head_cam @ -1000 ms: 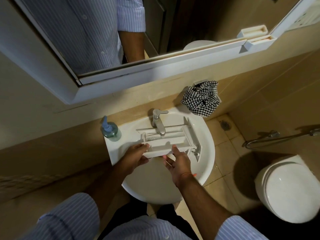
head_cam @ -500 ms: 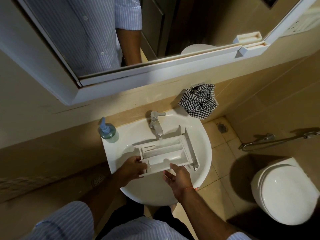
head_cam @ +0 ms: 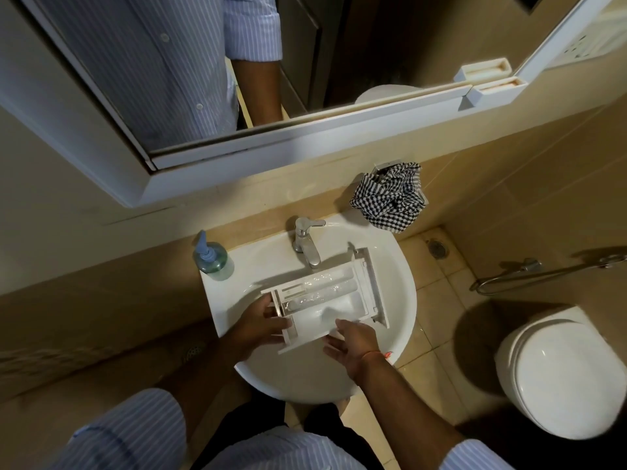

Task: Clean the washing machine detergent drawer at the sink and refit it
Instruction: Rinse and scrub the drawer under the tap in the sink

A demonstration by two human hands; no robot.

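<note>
Sink (head_cam: pixel 390 334) below, white and round, against the tiled wall. Toilet (head_cam: pixel 559 378) well off to the right. Drawer (head_cam: pixel 325 300) over the basin, open side up, long axis running left to right and slightly away, wide front panel at the far right end, narrow rear end to the left. Water glinting in the compartments, or so it seems; too blurred to be sure. Cloth (head_cam: pixel 390 198), checked, bunched on the ledge behind the sink's right edge. Soap bottle (head_cam: pixel 212 257) on the sink's left rear corner. Tap (head_cam: pixel 307 242) just behind the drawer, spout reaching over its rear wall. Left hand (head_cam: pixel 258 323) clasping the drawer's narrow left end, fingers curled round it. Right hand (head_cam: pixel 353 344) at the near long edge towards the middle, fingers slack and spread under or against the rim, thumb on top; more a prop than a clamp. Front panel beyond both hands, nearer the right one. Judging by this, rinsing under way, refitting not yet begun. For tipping water out, probably a roll about the long axis, pivoting at the left-hand hold.
</note>
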